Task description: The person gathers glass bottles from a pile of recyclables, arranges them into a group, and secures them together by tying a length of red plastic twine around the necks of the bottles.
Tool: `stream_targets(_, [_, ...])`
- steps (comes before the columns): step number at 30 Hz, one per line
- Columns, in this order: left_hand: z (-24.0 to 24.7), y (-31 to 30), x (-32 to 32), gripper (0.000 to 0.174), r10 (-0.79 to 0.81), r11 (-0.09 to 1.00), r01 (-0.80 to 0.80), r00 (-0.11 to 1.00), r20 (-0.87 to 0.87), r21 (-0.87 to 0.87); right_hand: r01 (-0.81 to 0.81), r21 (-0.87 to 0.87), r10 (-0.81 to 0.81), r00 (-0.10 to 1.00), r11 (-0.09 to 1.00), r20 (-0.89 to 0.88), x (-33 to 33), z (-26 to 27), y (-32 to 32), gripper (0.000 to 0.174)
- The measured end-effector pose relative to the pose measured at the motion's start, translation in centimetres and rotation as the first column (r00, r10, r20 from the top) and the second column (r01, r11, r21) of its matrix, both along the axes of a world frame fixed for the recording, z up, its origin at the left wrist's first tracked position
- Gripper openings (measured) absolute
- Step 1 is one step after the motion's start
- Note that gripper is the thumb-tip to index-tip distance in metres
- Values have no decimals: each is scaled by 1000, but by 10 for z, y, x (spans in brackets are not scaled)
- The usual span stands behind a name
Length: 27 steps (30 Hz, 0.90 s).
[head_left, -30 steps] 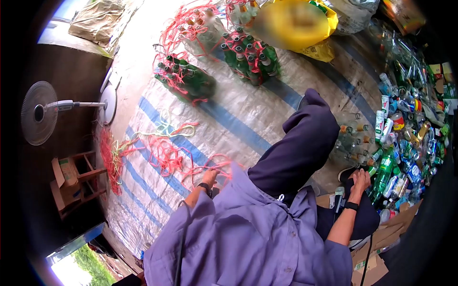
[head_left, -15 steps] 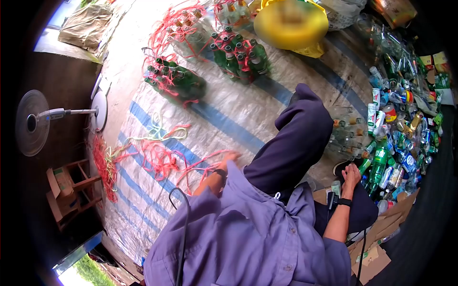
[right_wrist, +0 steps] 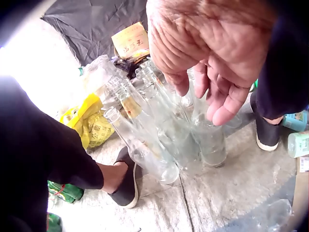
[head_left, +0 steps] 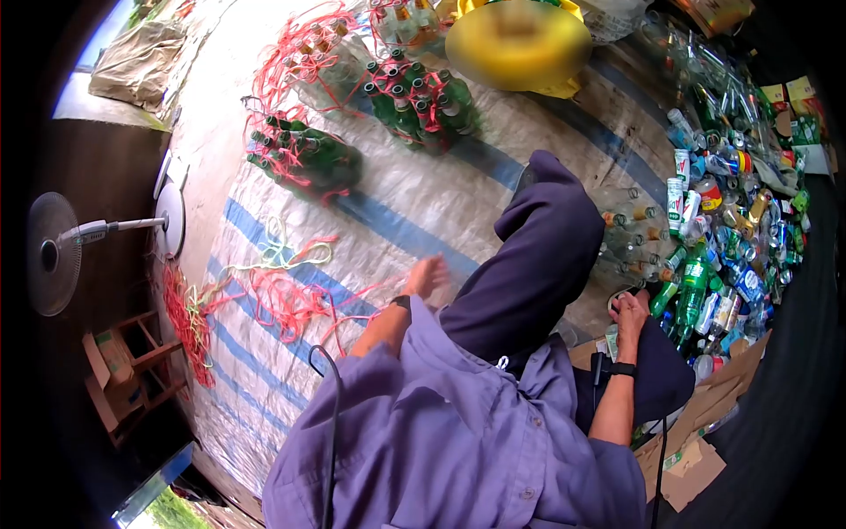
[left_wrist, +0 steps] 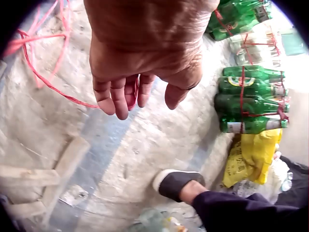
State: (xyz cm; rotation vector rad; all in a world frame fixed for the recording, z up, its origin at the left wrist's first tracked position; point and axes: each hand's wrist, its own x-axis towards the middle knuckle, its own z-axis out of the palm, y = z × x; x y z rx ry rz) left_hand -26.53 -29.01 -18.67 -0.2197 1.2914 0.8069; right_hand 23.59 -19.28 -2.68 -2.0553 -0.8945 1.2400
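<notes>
Red plastic string [left_wrist: 63, 95] runs from the left into the fingers of my left hand [left_wrist: 137, 60], and a bit of it shows between them. In the head view this left hand [head_left: 427, 276] is beside my raised knee, over the striped sheet. A tangle of pink-red string [head_left: 286, 300] lies to its left. My right hand [right_wrist: 212, 63] hangs with loosely curled fingers over a cluster of clear glass bottles [right_wrist: 169, 135], overlapping some necks in the right wrist view. Those bottles [head_left: 634, 234] stand between my legs in the head view.
Green bottles [head_left: 308, 159] tied with red string stand ahead, with more bundles [head_left: 419, 101] beside them. A yellow bag [head_left: 520, 44] is at the far side. Piled cans and bottles [head_left: 705, 282] lie right, near cardboard [head_left: 714, 397]. A fan [head_left: 57, 254] and wooden stool [head_left: 145, 361] stand left.
My left hand has moved forward and right, away from the string tangle, with string trailing. My right hand has shifted slightly forward toward the clear bottles. The head view has turned a little to the right.
</notes>
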Motion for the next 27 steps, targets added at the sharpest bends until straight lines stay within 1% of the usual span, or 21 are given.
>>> stream_targets(2, [34, 45, 2, 19, 64, 982, -59, 998, -25, 182, 31, 31, -29, 997, 999, -67, -5, 10, 3, 42])
stream_targets(4, [62, 90, -4, 19, 51, 937, -47, 999, -1, 345, 48, 38, -44, 995, 998, -94, -5, 6, 5, 42])
stream_targets(5, [85, 113, -4, 20, 65, 916, -47, 997, -32, 399, 57, 42, -51, 991, 998, -120, -3, 5, 6, 42])
stream_targets(7, [142, 153, -3, 28, 21, 847, 36, 995, -101, 530, 74, 55, -66, 987, 996, -144, -9, 12, 9, 42])
stream_targets(8, [174, 169, -3, 34, -3, 788, 79, 992, -124, 610, 82, 60, -71, 983, 995, -169, -13, 18, 11, 41])
stream_targets(9, [207, 182, -1, 38, -16, 705, 157, 978, -206, 692, 92, 67, -79, 982, 994, -172, -16, 22, 13, 41])
stream_targets(10, [232, 196, -1, 40, -64, 634, 251, 960, -274, 731, 84, 87, -66, 978, 993, -197, -19, 27, 14, 41])
stream_targets(11, [270, 204, 4, 37, -75, 586, 341, 926, -370, 735, 74, 107, -49, 974, 992, -222, -21, 32, 16, 41])
stream_targets(12, [306, 210, 9, 33, -92, 561, 398, 901, -424, 726, 77, 110, -50, 973, 991, -225, -23, 36, 19, 41])
stream_targets(13, [336, 215, 14, 32, -79, 513, 429, 886, -457, 743, 111, 128, -75, 963, 986, -258, -26, 38, 23, 40])
stream_targets(14, [363, 218, 19, 30, -63, 464, 460, 869, -490, 757, 145, 144, -98, 951, 979, -292, -29, 43, 26, 39])
stream_targets(15, [390, 217, 21, 30, -72, 405, 523, 836, -544, 750, 145, 149, -95, 950, 978, -296, -31, 49, 30, 39])
stream_targets(17, [431, 218, 24, 30, -50, 286, 616, 775, -630, 734, 118, 240, -48, 959, 964, -280, -37, 71, 42, 36])
stream_targets(18, [444, 221, 25, 31, -21, 235, 690, 708, -706, 685, 121, 249, -47, 957, 961, -285, -40, 84, 50, 36])
stream_targets(20, [476, 222, 34, 30, -3, 171, 740, 661, -751, 651, 10, 377, 84, 969, 926, -232, -48, 123, 69, 34])
stream_targets(22, [496, 230, 43, 28, 63, 93, 822, 558, -827, 562, -42, 484, 183, 951, 874, -250, -75, 181, 85, 34])
stream_targets(24, [499, 242, 52, 26, 72, 14, 838, 544, -836, 546, -62, 541, 280, 902, 838, -330, -110, 237, 95, 37])
stream_targets(25, [502, 245, 60, 26, 77, 2, 839, 543, -836, 545, -108, 591, 352, 881, 800, -316, -128, 261, 98, 38])
stream_targets(27, [507, 249, 75, 23, 111, -100, 839, 543, -832, 534, -188, 652, 478, 826, 734, -300, -162, 296, 102, 39])
